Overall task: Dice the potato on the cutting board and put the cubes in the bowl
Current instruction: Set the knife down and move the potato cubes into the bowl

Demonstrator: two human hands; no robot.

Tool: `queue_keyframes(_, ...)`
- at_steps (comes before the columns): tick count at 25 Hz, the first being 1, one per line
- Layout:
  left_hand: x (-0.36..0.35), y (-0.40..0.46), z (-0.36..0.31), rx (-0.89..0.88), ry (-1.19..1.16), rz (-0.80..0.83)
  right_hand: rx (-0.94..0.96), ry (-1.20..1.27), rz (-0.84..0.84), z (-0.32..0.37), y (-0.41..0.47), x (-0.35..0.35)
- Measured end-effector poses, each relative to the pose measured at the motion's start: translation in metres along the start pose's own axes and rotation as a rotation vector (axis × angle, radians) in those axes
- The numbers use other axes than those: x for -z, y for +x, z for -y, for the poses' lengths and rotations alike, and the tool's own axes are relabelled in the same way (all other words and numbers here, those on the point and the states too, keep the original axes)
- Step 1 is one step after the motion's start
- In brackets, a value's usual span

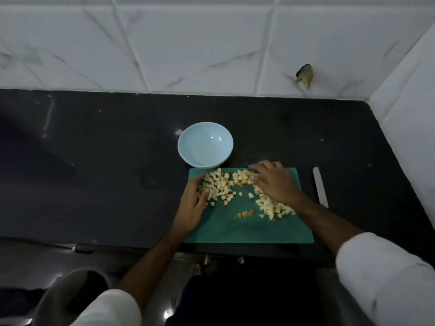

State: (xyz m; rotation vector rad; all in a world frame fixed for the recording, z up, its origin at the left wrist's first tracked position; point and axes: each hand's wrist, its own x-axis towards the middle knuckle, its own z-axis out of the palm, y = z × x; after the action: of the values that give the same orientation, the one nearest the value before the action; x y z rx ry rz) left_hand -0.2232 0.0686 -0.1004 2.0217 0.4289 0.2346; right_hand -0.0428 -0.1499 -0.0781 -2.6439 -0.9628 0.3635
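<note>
Both hands are lying flat with fingers spread, the left hand [193, 203] and right hand [273, 182] touching potato cubes [219, 187] scattered across the green cutting board [247, 229], just below the bowl [205, 144]

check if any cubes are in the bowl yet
No, the bowl is empty inside, and the cubes all lie on the board.

No readable text, label, brand or number shows on anything here.
</note>
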Motion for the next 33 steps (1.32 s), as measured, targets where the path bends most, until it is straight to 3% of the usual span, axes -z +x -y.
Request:
queue_keyframes(4, 0.003, -0.001, -0.013, 0.095, -0.096, 0.040, 0.013, -0.020, 0.002, 0.017, -0.005, -0.004)
queue_keyframes(7, -0.003, 0.000, -0.014, 0.140, -0.167, -0.005, 0.168, 0.005, 0.110, 0.021, -0.011, -0.002)
queue_keyframes(9, -0.005, 0.000, -0.015, 0.144, -0.197, -0.046, 0.280, 0.124, 0.202, 0.020, -0.013, 0.006)
queue_keyframes(11, -0.002, -0.001, -0.017, 0.136, -0.213, -0.075, 0.281, 0.275, 0.160, 0.019, -0.004, 0.012)
queue_keyframes(14, 0.004, -0.007, -0.013, 0.111, -0.068, -0.086, 0.204, 0.315, 0.048, 0.029, 0.023, 0.010)
queue_keyframes(16, 0.010, -0.010, -0.008, 0.128, 0.131, -0.056, 0.206, 0.253, 0.097, 0.041, 0.035, 0.002)
queue_keyframes(19, 0.021, -0.010, 0.003, 0.151, 0.486, 0.019, 0.343, 0.101, 0.134, 0.045, 0.034, -0.014)
queue_keyframes(22, 0.026, -0.008, 0.010, 0.070, 0.655, 0.068, 0.432, 0.166, 0.151, 0.039, 0.024, -0.012)
queue_keyframes(26, 0.029, 0.009, 0.006, 0.051, 0.730, 0.081, 0.314, 0.329, 0.094, 0.043, 0.037, -0.012)
queue_keyframes(29, 0.027, 0.016, 0.009, 0.024, 0.677, 0.131, 0.302, 0.237, 0.159, 0.059, 0.044, -0.025)
queue_keyframes(33, 0.025, 0.021, 0.007, 0.021, 0.502, 0.188, 0.400, 0.119, 0.110, 0.076, 0.046, -0.040)
